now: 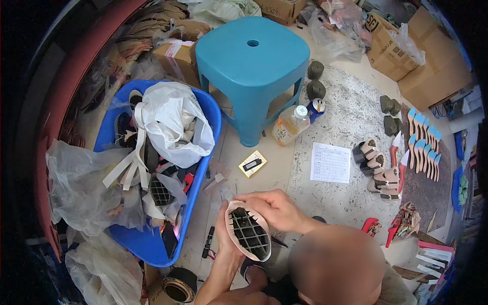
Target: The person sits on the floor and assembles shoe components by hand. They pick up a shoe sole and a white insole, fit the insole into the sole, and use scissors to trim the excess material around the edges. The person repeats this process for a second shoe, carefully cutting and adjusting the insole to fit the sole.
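Sitting at nine o'clock on the floor [254, 168] is the biggest thing in view, a blue tub [203, 168] heaped with strips, scraps and a white plastic bag [173, 122]. At twelve o'clock stands a teal plastic stool [252, 56] with a hole in its seat. Cardboard boxes [391, 51] crowd the one to two o'clock edge. Clear plastic sheeting [81, 188] lies bunched against the tub's outer side at eight o'clock.

At three o'clock a printed sheet of paper [330, 162] lies flat, with a row of stacked shoe heels [378, 170] just beside it and blue-tipped pieces [424, 147] farther out. A plastic bottle [291, 124] leans by the stool's leg, and a small yellow card with a black lighter [252, 163] lies near the centre.

At six o'clock, close to the body, both hands hold a shoe sole [248, 230], its ribbed black grid facing up inside a pinkish rim. The left hand [223, 231] grips its near edge, fingers wrapped behind it. The right hand [274, 208] is closed over the top end, fingertips pressing on the rim. A black marker [208, 242] lies on the floor just beside the left wrist.
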Motion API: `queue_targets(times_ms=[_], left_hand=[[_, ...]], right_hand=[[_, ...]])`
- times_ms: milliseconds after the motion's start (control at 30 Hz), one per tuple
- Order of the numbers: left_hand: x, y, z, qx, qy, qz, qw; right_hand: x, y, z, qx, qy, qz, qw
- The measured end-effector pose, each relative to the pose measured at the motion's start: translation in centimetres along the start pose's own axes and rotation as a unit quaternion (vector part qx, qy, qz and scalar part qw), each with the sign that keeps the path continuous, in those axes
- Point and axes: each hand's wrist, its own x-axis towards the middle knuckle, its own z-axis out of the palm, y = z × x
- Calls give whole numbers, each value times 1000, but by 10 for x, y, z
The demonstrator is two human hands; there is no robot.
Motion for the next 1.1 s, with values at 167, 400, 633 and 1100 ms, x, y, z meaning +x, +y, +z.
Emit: queue_targets(times_ms=[167, 400, 633, 1100], left_hand=[[-2, 6, -9, -4, -18, 37, 999], [7, 0, -15, -31, -9, 136, 990], [24, -11, -38, -6, -59, 268, 961], [10, 7, -22, 477, -12, 476, 738]], right_hand=[[-13, 14, -2, 120, -84, 40, 988], [0, 11, 1, 44, -65, 13, 997], [-5, 9, 0, 124, -76, 43, 988], [-13, 10, -25, 285, -33, 188, 939]])
